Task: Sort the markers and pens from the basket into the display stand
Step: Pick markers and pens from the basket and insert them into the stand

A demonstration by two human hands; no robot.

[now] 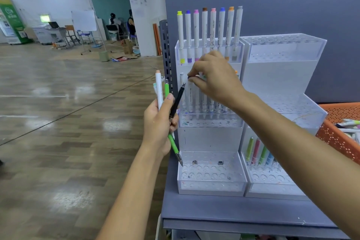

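Note:
A clear tiered display stand (210, 183) sits on a grey shelf. Its top tier holds several white markers with coloured caps (204, 25). My right hand (216, 78) pinches the dark-blue-capped top of a white marker (190, 93) standing in the middle tier among several others. My left hand (157, 124) grips a bundle left of the stand: a black pen (177, 99), a green pen (171, 140) and a white marker with a peach cap (158, 87). The orange basket (335, 136) at the right edge holds more markers.
A second clear stand (282, 181) to the right has several coloured pens in its bottom tier. A grey panel rises behind both stands. The bottom tier of the left stand has open holes. Open floor lies to the left, with desks and people far back.

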